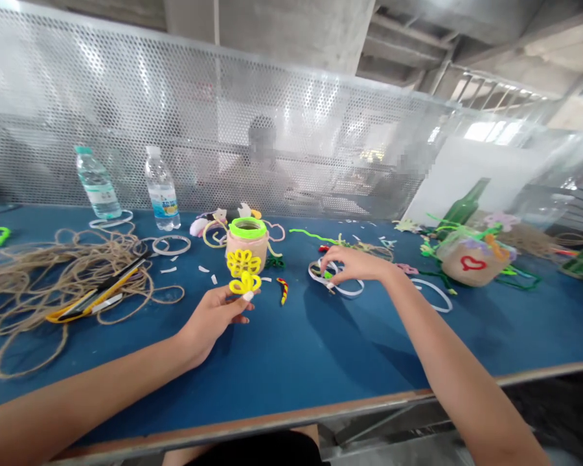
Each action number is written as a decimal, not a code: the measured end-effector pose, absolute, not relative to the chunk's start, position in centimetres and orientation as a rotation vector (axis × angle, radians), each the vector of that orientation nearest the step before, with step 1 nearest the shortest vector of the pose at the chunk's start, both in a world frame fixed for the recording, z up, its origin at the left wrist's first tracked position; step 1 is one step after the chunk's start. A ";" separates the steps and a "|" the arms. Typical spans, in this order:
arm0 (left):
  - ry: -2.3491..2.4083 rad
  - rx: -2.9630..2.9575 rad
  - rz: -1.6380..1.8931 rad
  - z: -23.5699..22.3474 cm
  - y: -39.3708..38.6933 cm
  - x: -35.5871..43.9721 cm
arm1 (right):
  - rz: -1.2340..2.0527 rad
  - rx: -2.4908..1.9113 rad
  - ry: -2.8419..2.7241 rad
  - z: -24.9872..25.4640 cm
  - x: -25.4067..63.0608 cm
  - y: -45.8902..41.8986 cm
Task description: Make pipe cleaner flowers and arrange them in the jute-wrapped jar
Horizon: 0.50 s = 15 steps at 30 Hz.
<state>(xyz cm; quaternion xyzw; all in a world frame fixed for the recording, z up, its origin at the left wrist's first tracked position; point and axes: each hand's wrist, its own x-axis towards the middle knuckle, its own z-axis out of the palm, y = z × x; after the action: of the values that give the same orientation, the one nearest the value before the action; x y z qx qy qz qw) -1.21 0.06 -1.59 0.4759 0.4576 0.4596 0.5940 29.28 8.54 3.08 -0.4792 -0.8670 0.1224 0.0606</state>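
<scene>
Since my left hand [212, 321] is closed on the yellow pipe-cleaner knot [243, 275], just in front of the jar [247, 246] on the table [369, 349], a loose pinch could drop it or knock the jar over. My right hand [354, 264] is half open, fingertips [324, 268] on the white loop [335, 283]; a careless tug could bend it or drag it into the twine [53, 285]. Cutter [97, 294] lies close by, so reaching across = nick risk.
</scene>
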 end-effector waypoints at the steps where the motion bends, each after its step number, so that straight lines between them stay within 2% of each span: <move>1: 1.072 1.087 1.061 -1.7 0.1 -1.3 | 0.394 -1.436 -2.641 2.8 29.2 8.8; 5: 1.132 1.062 0.989 -1.9 0.4 -1.7 | 0.429 -1.399 -2.517 2.6 29.6 9.6; 15: 1.125 1.087 0.960 -1.8 0.4 -1.6 | 0.672 -1.440 -1.560 1.7 30.3 10.3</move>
<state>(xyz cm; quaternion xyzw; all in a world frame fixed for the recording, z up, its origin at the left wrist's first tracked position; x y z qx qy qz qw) -1.58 0.37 -1.82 0.4702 0.4869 0.4154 0.6076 30.26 10.31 1.74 -0.5804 -0.6285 0.2706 0.4416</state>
